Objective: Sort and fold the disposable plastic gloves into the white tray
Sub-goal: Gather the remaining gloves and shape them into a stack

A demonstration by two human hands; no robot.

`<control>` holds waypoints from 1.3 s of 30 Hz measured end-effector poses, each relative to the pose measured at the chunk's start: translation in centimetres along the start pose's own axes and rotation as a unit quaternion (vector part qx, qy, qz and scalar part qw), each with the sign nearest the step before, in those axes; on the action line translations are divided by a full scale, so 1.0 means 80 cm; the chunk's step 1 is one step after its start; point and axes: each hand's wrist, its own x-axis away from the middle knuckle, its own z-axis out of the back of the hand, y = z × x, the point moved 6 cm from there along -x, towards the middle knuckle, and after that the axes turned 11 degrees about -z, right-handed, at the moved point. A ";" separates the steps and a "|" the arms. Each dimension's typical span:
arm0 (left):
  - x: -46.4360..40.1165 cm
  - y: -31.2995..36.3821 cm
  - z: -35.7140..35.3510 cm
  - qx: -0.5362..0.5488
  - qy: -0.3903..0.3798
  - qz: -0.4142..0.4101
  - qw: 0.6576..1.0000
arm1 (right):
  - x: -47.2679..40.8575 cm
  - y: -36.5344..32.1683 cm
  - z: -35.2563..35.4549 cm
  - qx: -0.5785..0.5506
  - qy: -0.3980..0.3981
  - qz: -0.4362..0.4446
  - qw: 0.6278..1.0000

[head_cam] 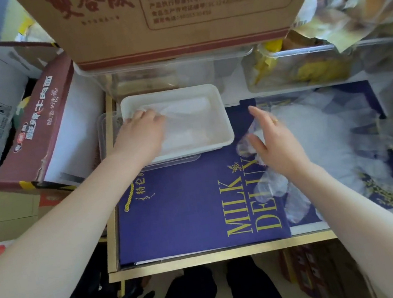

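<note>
Left hand (141, 134) on gloves (181, 123) in white tray (220, 109), right hand (274, 137) beside

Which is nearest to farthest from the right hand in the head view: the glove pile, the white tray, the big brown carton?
From the right hand:
1. Glove pile, directly under and right of it.
2. White tray, to its left.
3. Big brown carton, at the back.

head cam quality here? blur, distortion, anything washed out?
Head view: wide-angle bending at the edges; right hand slightly motion-blurred; loose gloves a hazy white pile on the blue box; folded gloves barely separable from the white tray; right edge smeared.
</note>
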 end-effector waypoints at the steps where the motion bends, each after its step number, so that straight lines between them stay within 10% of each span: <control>1: 0.002 0.008 0.005 0.022 0.025 0.013 0.999 | 0.002 0.029 -0.003 0.016 -0.017 -0.046 0.999; 7: 0.011 0.112 0.045 0.117 0.266 -0.106 0.951 | 0.029 0.136 0.004 0.144 0.006 -0.172 0.974; 11: 0.007 0.196 0.029 0.258 0.216 -0.165 0.927 | 0.041 0.150 0.012 0.135 0.082 -0.113 0.981; 16: -0.015 0.252 0.005 0.471 0.093 -0.037 0.876 | 0.038 0.158 0.033 -0.043 0.073 -0.098 0.992; 21: -0.021 0.296 0.021 0.766 0.062 0.070 0.636 | 0.070 0.116 0.089 -0.176 0.092 -0.037 0.979; 23: -0.019 0.307 0.029 0.800 0.080 0.055 0.592 | 0.084 0.093 0.094 -0.123 0.067 0.021 0.990; 27: -0.004 0.289 0.039 0.705 0.160 0.090 0.685 | 0.093 0.078 0.095 -0.153 0.012 0.082 0.985; 30: 0.009 0.267 0.027 0.713 0.131 0.137 0.675 | 0.079 0.093 0.112 -0.169 0.085 0.046 0.981; 39: 0.048 0.238 0.018 0.695 0.071 0.133 0.703 | 0.050 0.065 0.062 -0.121 -0.152 0.068 0.979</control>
